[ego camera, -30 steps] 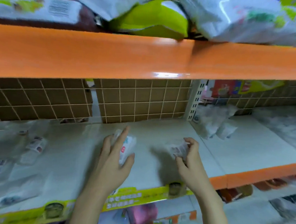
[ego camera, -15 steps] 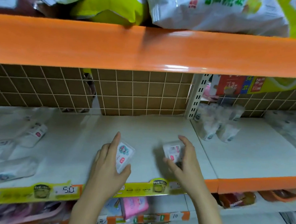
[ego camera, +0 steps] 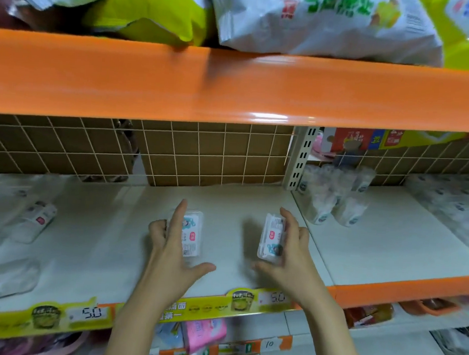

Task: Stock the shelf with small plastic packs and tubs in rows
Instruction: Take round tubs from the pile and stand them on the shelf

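On the white shelf (ego camera: 226, 201), mid-bay, left hand (ego camera: 169, 253) grips one pack (ego camera: 191, 233) and right hand (ego camera: 289, 256) another pack (ego camera: 272, 238), both long axis front-to-back, well apart, so closing that gap makes the row.

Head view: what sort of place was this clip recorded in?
Most likely a small shop or supermarket aisle. Orange-edged shelves hold packaged goods, price tags reading 5.0 sit on the shelf edge, and big snack bags are piled above. Each hand grips a small plastic pack.
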A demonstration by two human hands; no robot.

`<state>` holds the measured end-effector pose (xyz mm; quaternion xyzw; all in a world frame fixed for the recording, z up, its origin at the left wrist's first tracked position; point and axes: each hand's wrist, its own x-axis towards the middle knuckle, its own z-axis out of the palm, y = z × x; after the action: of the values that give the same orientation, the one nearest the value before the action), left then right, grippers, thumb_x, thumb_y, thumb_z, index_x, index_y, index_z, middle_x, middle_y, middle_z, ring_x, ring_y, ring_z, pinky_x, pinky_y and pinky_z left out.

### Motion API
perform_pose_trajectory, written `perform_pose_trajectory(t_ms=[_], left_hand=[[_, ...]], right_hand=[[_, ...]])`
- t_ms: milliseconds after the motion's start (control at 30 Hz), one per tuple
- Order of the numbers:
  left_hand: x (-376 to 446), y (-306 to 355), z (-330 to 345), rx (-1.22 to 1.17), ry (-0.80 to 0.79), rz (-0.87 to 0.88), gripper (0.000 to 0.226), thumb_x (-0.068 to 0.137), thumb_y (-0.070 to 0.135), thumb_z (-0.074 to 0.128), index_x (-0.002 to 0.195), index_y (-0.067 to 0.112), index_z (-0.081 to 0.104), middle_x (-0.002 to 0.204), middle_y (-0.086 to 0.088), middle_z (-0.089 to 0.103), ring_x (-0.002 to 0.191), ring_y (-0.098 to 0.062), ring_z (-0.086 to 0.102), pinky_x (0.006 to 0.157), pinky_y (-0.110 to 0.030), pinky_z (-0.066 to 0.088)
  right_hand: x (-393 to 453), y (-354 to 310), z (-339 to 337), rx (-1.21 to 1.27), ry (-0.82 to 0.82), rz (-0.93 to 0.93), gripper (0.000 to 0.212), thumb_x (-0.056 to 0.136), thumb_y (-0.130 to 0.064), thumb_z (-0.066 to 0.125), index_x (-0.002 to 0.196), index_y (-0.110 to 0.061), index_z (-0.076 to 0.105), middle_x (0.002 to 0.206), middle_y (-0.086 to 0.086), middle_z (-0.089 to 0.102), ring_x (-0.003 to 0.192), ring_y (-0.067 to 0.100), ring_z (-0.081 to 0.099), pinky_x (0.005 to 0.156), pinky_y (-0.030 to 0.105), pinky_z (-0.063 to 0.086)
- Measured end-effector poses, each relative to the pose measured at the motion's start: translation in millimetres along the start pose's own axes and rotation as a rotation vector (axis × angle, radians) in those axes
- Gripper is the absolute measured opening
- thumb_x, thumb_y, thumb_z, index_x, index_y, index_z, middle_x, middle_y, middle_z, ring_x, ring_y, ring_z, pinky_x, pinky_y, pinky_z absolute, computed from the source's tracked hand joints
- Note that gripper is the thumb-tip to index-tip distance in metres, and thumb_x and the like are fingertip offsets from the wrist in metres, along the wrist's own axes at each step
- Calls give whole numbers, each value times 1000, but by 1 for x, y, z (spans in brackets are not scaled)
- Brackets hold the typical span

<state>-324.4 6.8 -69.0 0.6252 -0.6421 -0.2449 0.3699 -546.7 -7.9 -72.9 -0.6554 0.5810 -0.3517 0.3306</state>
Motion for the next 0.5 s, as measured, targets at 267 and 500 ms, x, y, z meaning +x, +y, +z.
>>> perform_pose_trajectory(t_ms=[267,500], left_hand=[[7,44,77,-73,171,42,106,69,-18,66,137,43,12,114,6,19,94,-8,41,76,7,27],[-1,114,161,-10,241,118,86,59,9,82,134,11,39,135,-10,31,123,-15,36,92,7,19]], right_hand=[[-3,48,-74,-51,-30,-40,94,78,12,50,133,-49,4,114,-4,24,89,1,48,73,1,38],[-10,98,-155,-66,-33,-86,83,76,-13,69,138,-30,16,120,-16,18,105,1,44,83,-1,34]])
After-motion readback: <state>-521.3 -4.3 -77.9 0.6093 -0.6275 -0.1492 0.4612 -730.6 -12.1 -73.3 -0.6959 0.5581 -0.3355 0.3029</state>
